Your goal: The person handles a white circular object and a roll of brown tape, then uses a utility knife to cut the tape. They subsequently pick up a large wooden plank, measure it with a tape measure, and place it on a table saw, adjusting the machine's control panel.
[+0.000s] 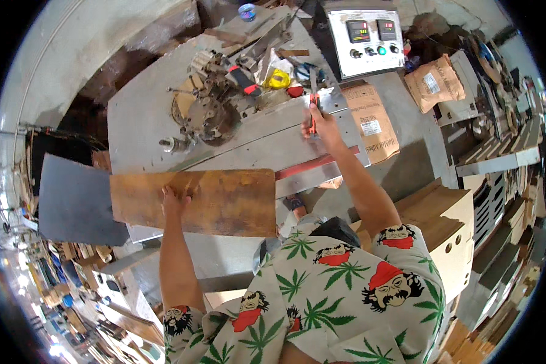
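A long brown wooden board [236, 203] with a scuffed, stained surface lies across the near left side of the grey metal table [142, 115]. My left hand [175, 201] rests on top of the board, fingers apart. Over the table's right part, my right hand [323, 126] is closed round a red-handled hand tool [314, 100] with a narrow grey metal end pointing away from me. Its exact kind is hard to make out. Below that hand runs a red strip [315, 162] along the table's near edge.
A greasy machine part [209, 112] stands mid-table, beside a red-and-black tool [244, 80] and a yellow tape roll [278, 79]. Behind is a control box [367, 45] with lit displays. Brown paper sacks [373, 121] lie at right, a cardboard box [452, 227] nearer, a dark panel [73, 200] at left.
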Tool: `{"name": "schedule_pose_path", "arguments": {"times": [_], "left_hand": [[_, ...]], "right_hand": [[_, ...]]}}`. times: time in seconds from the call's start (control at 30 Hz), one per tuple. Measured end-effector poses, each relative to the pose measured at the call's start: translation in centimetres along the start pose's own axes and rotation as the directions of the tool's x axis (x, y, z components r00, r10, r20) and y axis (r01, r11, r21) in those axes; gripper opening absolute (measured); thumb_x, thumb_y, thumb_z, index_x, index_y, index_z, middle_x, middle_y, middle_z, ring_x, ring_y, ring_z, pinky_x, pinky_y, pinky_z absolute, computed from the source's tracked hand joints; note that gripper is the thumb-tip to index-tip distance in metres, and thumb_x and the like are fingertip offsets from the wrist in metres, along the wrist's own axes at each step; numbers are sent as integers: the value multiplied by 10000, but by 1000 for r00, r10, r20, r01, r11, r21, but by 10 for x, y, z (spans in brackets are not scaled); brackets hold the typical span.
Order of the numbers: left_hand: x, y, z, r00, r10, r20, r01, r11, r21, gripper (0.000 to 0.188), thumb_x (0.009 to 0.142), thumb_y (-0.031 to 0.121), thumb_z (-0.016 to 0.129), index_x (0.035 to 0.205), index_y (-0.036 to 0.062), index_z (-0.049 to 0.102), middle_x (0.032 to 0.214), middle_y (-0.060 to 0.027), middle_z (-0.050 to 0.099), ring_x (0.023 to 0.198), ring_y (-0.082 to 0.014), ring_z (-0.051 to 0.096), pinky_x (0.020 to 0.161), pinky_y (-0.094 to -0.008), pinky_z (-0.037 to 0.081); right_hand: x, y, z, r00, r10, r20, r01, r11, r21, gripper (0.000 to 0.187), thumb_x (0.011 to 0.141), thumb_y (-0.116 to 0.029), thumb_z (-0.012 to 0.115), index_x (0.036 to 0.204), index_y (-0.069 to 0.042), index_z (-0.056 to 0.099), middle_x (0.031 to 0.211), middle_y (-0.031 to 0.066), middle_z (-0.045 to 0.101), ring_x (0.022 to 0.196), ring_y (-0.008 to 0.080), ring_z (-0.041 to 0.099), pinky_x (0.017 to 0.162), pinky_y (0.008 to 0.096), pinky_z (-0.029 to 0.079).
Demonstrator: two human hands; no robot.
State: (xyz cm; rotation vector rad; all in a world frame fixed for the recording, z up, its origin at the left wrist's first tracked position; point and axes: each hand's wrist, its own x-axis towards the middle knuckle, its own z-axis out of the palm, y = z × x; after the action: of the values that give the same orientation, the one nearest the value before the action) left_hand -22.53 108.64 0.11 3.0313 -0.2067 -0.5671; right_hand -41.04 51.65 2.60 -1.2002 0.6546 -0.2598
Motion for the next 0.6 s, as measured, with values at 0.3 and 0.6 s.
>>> {"name": "schedule_pose_path", "arguments": {"times": [0.3, 0.6], "left_hand": [[7, -55, 37, 999, -35, -25, 36, 999, 18, 1191, 809, 488, 889, 1684, -36, 276, 1734, -319, 318, 1439, -415, 584, 1130, -508, 541], [30, -73, 49, 976, 164, -141, -173, 984, -51, 1069, 790, 403, 929, 1602, -52, 402, 1580, -291, 528, 1393, -438, 596, 1132, -493, 530]], "right_hand": [[38, 24, 4, 956, 278, 95, -284, 957, 52, 322, 1096, -360, 693, 1149, -51, 625, 867, 77, 685, 683, 191, 677, 568, 375, 558], [113, -1, 33, 988, 77, -131, -140, 800, -583, 420, 1093, -443, 589, 1255, -56, 607, 978, 204, 773, 815, 308, 778, 694, 491, 596]]}}
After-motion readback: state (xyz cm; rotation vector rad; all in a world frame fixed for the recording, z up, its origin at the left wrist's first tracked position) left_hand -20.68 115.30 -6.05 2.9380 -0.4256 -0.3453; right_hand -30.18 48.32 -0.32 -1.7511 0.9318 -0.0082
